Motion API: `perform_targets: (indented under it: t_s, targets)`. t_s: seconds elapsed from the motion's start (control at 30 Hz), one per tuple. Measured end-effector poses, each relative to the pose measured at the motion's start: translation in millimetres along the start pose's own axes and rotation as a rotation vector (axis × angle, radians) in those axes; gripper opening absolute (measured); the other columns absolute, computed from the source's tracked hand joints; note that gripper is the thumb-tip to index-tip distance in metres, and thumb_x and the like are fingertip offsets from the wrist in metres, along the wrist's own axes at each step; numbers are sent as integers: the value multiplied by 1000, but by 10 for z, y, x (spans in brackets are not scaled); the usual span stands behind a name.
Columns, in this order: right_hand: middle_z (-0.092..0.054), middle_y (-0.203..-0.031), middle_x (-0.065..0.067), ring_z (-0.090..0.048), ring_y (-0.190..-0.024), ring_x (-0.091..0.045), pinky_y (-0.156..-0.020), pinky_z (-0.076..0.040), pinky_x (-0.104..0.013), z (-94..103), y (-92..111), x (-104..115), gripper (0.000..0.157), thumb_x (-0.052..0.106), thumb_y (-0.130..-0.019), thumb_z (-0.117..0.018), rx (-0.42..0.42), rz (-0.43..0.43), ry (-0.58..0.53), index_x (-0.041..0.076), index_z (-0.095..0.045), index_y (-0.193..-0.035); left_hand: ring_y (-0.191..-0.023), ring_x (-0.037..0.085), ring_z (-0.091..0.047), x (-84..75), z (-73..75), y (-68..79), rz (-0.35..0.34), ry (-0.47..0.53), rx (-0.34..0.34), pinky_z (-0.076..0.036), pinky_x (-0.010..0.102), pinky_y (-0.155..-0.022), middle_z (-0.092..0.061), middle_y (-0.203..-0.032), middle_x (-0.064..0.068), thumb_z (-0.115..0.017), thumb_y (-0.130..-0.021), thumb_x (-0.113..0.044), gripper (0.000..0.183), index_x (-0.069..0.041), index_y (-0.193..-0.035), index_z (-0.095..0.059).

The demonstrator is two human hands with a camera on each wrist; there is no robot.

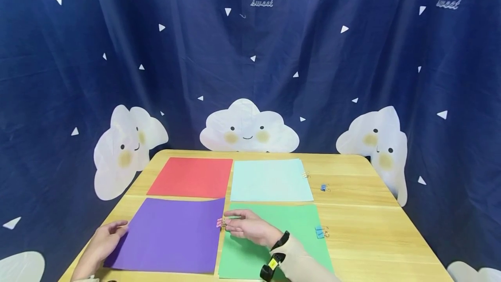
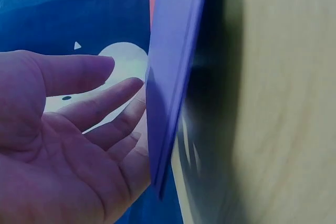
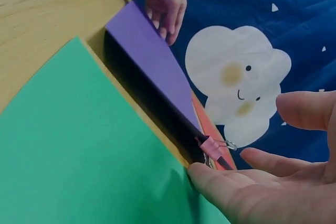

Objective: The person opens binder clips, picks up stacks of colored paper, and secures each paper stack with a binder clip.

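A stack of purple paper (image 1: 168, 234) lies at the front left, its right edge raised off the table. On that edge sits a pink binder clip (image 3: 211, 147) with its wire handles out. My right hand (image 1: 250, 227) is at the clip, thumb and fingers spread apart; one fingertip is close to the lower handle, and I cannot tell if it touches. My left hand (image 1: 105, 240) is at the left edge of the purple paper, fingers loosely extended; in the left wrist view its fingertips meet the paper's edge. Green paper (image 1: 282, 247) lies beneath my right hand.
Red paper (image 1: 192, 177) lies behind the purple. Light blue paper (image 1: 270, 180) has a pale binder clip (image 1: 305, 175) on its right edge. A light blue binder clip (image 1: 321, 232) is at the green paper's right edge. A dark blue binder clip (image 1: 324, 187) lies on the wooden table (image 1: 375, 238).
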State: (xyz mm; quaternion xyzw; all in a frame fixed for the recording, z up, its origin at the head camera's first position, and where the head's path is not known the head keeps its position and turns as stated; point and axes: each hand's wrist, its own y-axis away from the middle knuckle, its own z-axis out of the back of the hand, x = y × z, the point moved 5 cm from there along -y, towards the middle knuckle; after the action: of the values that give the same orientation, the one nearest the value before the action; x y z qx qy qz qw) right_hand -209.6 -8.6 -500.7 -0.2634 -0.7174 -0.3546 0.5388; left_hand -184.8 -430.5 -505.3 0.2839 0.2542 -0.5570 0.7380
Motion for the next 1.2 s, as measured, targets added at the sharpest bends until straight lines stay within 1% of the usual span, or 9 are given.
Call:
perform_targets:
  t_s: [0.13,0.33,0.5,0.6,0.67,0.77,0.87,1.1,1.2]
  targets:
    - [-50,-153,-27,-45,-146,-44,-123,-37,-58,-18,20,24,56,16,-106,-56,36,-7,2,-5,-38,-155,-104,29,-65,9,9,3,-1,5,-4,-47,24,-76,-64,-125,35,-54,-105,-24,51,16,-136,-53]
    - [-45,-158,-27,-37,-150,-48,-123,-32,-64,-25,33,39,59,19,-106,-56,65,-13,15,-3,-35,-157,-101,27,-67,32,8,10,11,19,-10,-47,23,-73,-64,-124,36,-53,-104,-24,52,16,-137,-51]
    - [-47,-157,-26,-35,-151,-49,-123,-31,-65,-35,44,54,62,22,-106,-57,80,-15,15,-4,-34,-157,-105,40,-67,18,18,18,18,-16,-20,-46,26,-75,-66,-123,36,-55,-104,-28,54,15,-136,-52]
    - [-49,-155,-26,-34,-151,-48,-124,-29,-64,-42,52,67,63,23,-107,-57,89,-14,11,-6,-33,-157,-111,49,-64,-11,41,24,3,-70,-32,-48,33,-78,-68,-121,34,-56,-104,-30,55,15,-136,-53]
    - [-49,-155,-26,-34,-151,-48,-125,-29,-64,-41,57,71,63,22,-106,-57,91,-12,8,-6,-32,-157,-115,53,-62,-25,55,23,-3,-107,-36,-51,43,-84,-69,-121,34,-57,-104,-31,56,14,-136,-53]
    - [-49,-155,-27,-36,-151,-48,-125,-29,-62,-41,56,66,62,21,-107,-57,93,-9,12,-6,-32,-157,-117,56,-60,-29,68,26,1,-145,-30,-52,55,-89,-67,-123,35,-56,-104,-33,58,14,-137,-51]
    - [-48,-155,-28,-38,-150,-47,-125,-31,-60,-29,72,74,61,20,-107,-56,81,-7,8,-6,-33,-156,-118,57,-59,-29,77,34,-1,-167,-25,-51,60,-91,-66,-124,35,-55,-104,-33,58,14,-138,-50]
    - [-42,-155,-33,-50,-141,-44,-125,-35,-54,145,149,185,58,15,-107,-54,35,53,-5,-9,-33,-155,-121,57,-57,-156,106,6,-68,-195,-37,-50,61,-94,-63,-127,36,-53,-106,-34,58,13,-139,-49]
    - [-43,-153,-36,-55,-137,-40,-124,-37,-52,287,198,262,55,15,-107,-52,10,101,0,-11,-35,-153,-116,50,-65,-233,123,-26,-95,-178,-43,-53,53,-93,-63,-128,37,-53,-106,-32,57,13,-140,-49]
